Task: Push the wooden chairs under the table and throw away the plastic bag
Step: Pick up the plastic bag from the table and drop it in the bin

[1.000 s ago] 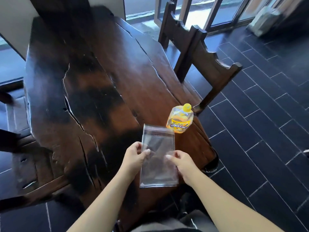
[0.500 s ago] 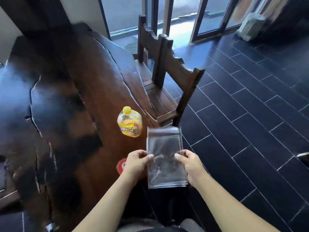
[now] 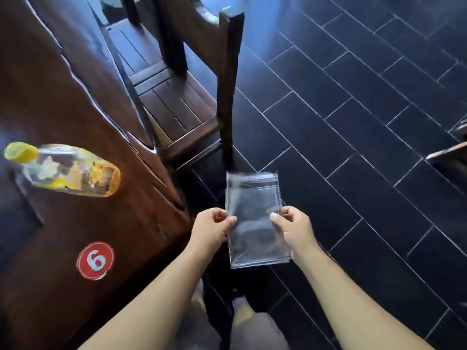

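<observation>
A clear flat plastic bag (image 3: 255, 205) hangs over the dark floor, just off the table's corner. My left hand (image 3: 212, 228) pinches its left edge and my right hand (image 3: 294, 227) pinches its right edge. A dark wooden chair (image 3: 182, 104) stands at the table's right side, its seat partly tucked under the tabletop and its backrest post (image 3: 227, 79) sticking out over the floor. A second chair behind it is blurred. The dark wooden table (image 3: 75, 97) fills the left side.
A yellow-capped bottle (image 3: 73, 170) with a yellow label stands on the table near its edge. A round red sticker with the number 6 (image 3: 95, 260) lies on the tabletop close to me. Dark tiled floor (image 3: 353, 122) stretches to the right. Something pale pokes in at the right edge (image 3: 452, 152).
The view has swung right and down, away from the table. Both hands carried the bag from above the tabletop to over the floor beside the corner.
</observation>
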{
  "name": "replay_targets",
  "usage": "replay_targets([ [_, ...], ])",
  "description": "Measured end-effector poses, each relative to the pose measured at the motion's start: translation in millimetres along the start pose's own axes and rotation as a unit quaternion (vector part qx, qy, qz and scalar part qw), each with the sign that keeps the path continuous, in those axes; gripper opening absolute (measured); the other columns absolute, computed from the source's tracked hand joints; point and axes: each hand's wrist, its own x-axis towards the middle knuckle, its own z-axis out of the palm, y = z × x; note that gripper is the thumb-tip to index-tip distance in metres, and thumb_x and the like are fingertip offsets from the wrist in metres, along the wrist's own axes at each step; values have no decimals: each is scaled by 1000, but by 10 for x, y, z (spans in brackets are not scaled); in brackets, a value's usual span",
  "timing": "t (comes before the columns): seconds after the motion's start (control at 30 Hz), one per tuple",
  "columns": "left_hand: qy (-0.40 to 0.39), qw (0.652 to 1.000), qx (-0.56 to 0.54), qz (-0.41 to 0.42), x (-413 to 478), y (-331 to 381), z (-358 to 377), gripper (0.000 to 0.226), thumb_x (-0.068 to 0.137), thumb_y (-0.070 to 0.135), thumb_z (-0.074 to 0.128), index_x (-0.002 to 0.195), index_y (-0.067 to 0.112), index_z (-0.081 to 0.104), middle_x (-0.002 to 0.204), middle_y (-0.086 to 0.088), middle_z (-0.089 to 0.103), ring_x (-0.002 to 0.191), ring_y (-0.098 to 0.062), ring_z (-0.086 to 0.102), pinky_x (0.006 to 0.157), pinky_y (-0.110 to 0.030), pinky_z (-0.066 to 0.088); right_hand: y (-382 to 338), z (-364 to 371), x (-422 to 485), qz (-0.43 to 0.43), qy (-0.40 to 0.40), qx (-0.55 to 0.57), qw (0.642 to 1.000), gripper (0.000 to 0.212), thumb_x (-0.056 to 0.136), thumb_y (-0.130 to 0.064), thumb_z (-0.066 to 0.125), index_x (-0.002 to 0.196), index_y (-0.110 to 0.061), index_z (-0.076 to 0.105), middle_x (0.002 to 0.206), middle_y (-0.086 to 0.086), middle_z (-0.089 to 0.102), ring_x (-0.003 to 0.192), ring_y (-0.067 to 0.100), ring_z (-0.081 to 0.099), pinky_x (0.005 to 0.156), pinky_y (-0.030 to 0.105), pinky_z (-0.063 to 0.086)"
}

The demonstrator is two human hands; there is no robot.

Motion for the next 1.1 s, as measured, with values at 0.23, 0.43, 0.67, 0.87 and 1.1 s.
replay_targets([
  [0.23, 4, 996, 20, -88, 1056, -1008, 440, 4, 88, 5, 66, 87, 6, 70, 77, -12, 67, 66, -21, 59, 59, -32, 51, 1073, 221, 1057, 95, -13, -14, 995, 16, 83, -12, 67, 79, 2, 59, 70, 7, 54, 68, 21, 47, 66, 36, 43],
  [0.43, 23, 989, 42, -140, 1907, -1900, 599, 14, 86, -2, 64, 82, 10, 70, 81, -10, 73, 74, -25, 68, 65, -37, 54, 1904, 650, 1721, 165, -32, -80, 983, 29, 84, -10, 62, 65, -14, 40, 50, -7, 36, 50, 14, 32, 55, 29, 35],
  [0.67, 24, 984, 31, -174, 2524, -2586, 670, 13, 86, 3, 64, 96, 10, 67, 94, -17, 73, 85, -34, 72, 72, -47, 60, 2628, 943, 2304, 228, -44, -58, 971, 26, 86, -10, 59, 69, -15, 40, 58, 2, 31, 49, 15, 23, 45, 23, 17],
  [0.87, 7, 980, -8, -200, 2734, -2744, 660, 38, 93, 9, 66, 124, 15, 46, 83, -11, 60, 56, -12, 53, 44, -20, 43, 2915, 1012, 2481, 243, -3, -45, 969, 6, 88, -16, 65, 93, -12, 64, 82, 3, 65, 77, 21, 62, 63, 29, 45],
  [1.1, -6, 977, 9, -212, 2703, -2631, 607, 36, 94, 13, 64, 124, 15, 44, 81, -11, 60, 51, -14, 51, 48, -27, 43, 2749, 1070, 2428, 275, -10, -51, 960, 36, 89, -24, 62, 121, -19, 49, 114, 7, 63, 66, 19, 60, 51, 29, 44],
])
